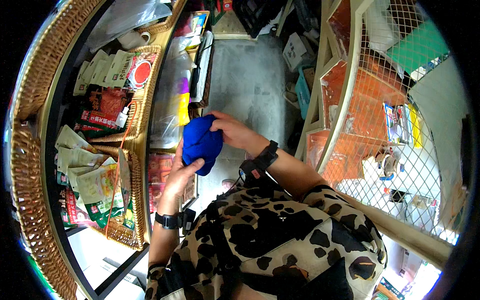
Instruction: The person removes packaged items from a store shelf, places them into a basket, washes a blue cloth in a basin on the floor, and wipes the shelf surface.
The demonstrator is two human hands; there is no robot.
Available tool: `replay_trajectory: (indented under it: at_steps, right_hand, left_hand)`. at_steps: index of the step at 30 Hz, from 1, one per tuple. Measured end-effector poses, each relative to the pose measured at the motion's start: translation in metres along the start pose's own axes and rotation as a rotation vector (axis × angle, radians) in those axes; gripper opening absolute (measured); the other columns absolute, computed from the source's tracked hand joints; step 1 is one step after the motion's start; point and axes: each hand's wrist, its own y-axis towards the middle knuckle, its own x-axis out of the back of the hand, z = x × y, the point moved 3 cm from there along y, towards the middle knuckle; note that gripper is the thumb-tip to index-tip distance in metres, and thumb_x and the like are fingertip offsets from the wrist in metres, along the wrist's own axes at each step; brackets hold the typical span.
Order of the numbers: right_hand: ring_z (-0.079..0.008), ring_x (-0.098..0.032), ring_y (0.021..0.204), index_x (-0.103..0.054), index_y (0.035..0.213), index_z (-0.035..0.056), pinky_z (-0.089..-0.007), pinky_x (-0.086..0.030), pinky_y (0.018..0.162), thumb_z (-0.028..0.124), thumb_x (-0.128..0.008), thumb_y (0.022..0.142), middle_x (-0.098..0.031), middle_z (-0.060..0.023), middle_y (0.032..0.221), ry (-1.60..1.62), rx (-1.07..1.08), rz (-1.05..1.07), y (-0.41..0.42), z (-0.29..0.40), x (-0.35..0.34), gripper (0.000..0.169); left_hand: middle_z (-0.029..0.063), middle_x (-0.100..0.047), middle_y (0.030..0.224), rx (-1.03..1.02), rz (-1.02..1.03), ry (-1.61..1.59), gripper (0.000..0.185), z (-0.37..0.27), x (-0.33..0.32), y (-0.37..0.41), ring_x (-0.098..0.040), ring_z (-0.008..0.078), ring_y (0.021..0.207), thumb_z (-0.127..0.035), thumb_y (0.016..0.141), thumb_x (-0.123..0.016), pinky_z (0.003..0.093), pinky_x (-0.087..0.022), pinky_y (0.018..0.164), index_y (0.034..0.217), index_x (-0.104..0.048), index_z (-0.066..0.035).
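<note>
A folded blue cloth (203, 144) is held between both hands above the aisle, close to the shelf edge. My left hand (183, 169) grips its lower left side, the thumb lying on top. At the upper right side, my right hand (231, 129) pinches the cloth between thumb and fingers. Just left of the cloth, on the shelf, lie clear plastic packages (165, 101) with a yellow and purple part. Parts of the fingers are hidden behind the cloth.
On the left shelf, wicker baskets (148, 108) hold several seasoning packets (97, 180). An orange cord (115, 183) with a white plug (122, 117) hangs across them. To the right stand a metal mesh panel (397, 157) and a wooden frame. A teal crate (303, 92) rests on the floor.
</note>
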Motion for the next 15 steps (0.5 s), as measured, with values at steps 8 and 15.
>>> replay_trajectory:
  at_steps: [8,15]
  right_hand:
    - [-0.0161,-0.051,0.094,-0.049,0.115,0.0071,-0.0301,-0.041,0.084,0.009,-0.058,0.073,-0.054,-0.0055,0.102,-0.206,0.030,0.065,0.026,0.021,0.035,0.043]
    - [-0.0179,-0.046,0.107,-0.040,0.129,0.0094,-0.0319,-0.036,0.094,0.015,-0.057,0.084,-0.048,-0.0081,0.115,-0.361,0.123,0.004,0.034,0.064,0.060,0.049]
  left_hand:
    - [0.0041,-0.061,0.105,0.155,-0.242,-0.263,0.033,0.010,-0.004,0.053,-0.058,0.0152,0.095,-0.019,0.084,-0.063,0.0312,-0.046,0.086,0.113,-0.054,-0.009]
    - [0.0049,-0.061,0.103,0.066,-0.262,-0.310,0.030,-0.022,-0.020,0.091,-0.062,0.0141,0.085,-0.022,0.085,-0.062,0.0278,-0.054,0.066,0.109,-0.055,-0.008]
